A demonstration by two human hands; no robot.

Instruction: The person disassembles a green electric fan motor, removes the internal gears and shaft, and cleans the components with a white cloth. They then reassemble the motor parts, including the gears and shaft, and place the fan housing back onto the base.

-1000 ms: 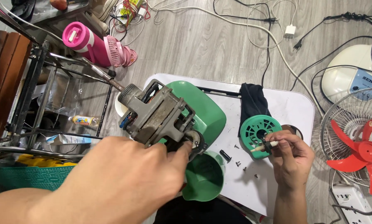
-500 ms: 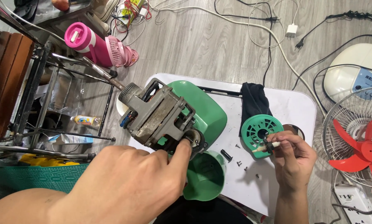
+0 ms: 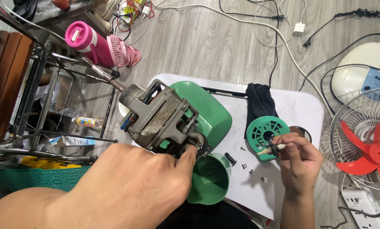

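Fan motor [image 3: 158,118] held in left hand [image 3: 126,186] grip.

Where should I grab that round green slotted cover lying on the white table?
Probably by the outer rim of the round green slotted cover, coming from its upper left. It lies flat on the white table, the right hand crowds its lower right edge, and a black cloth sits just above it.

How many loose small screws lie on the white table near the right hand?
4 that I can make out: one screw beside the round green grille, two, and, below it, one nearest the right hand. Others may be hidden under the hands.
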